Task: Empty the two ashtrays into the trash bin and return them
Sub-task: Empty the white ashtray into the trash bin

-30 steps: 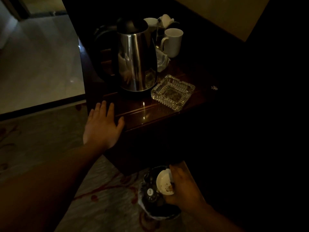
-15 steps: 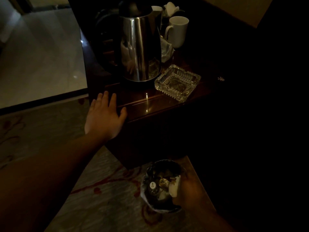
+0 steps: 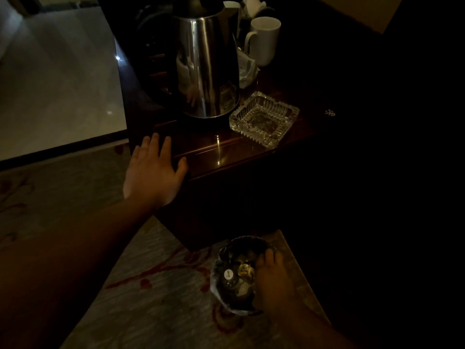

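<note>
A square clear glass ashtray (image 3: pixel 264 119) with dark ash in it sits on the dark wooden table (image 3: pixel 226 154), just right of the kettle. On the carpet below stands a small trash bin (image 3: pixel 235 244) lined with a bag and full of litter. My right hand (image 3: pixel 274 280) reaches down into its right side, fingers curled around a white ashtray (image 3: pixel 243 289). Only a pale sliver of that ashtray shows in the dark. My left hand (image 3: pixel 153 177) rests flat and empty on the table's near left corner.
A steel kettle (image 3: pixel 206 66) stands at the back of the table, with a white mug (image 3: pixel 264 39) and crumpled sachets behind it. Pale patterned carpet covers the floor on the left, and the right side of the view is too dark to read.
My right hand has turned the white ashtray over and sunk lower into the bin, so its face no longer shows. The left hand has stayed on the table corner.
</note>
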